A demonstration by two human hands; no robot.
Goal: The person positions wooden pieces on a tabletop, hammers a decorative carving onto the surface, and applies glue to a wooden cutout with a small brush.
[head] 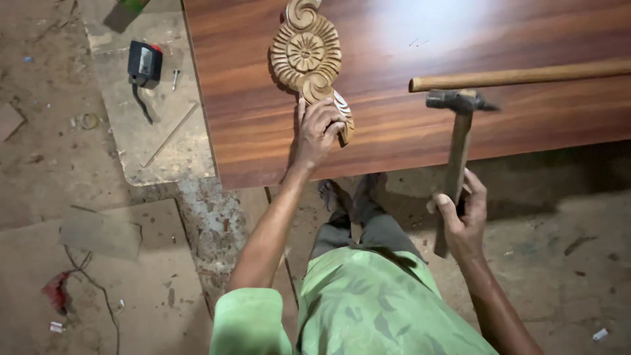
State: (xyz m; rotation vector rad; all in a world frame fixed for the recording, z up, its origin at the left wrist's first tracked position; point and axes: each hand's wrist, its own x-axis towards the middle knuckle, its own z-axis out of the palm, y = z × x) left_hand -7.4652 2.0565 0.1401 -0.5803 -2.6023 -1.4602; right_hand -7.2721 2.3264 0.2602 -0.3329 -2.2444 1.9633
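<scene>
Your left hand point(320, 131), fingers spread, pins the carved wooden ornament point(307, 56) flat against the board point(407, 125); your right hand point(462, 220), clenched on the hammer point(455, 151), holds it raised alongside.

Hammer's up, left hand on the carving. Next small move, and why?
Probably bring the hammer over toward the carved ornament: the right hand holds it raised well to the side, while the left hand pins the ornament's lower end flat on the wood panel.
</scene>
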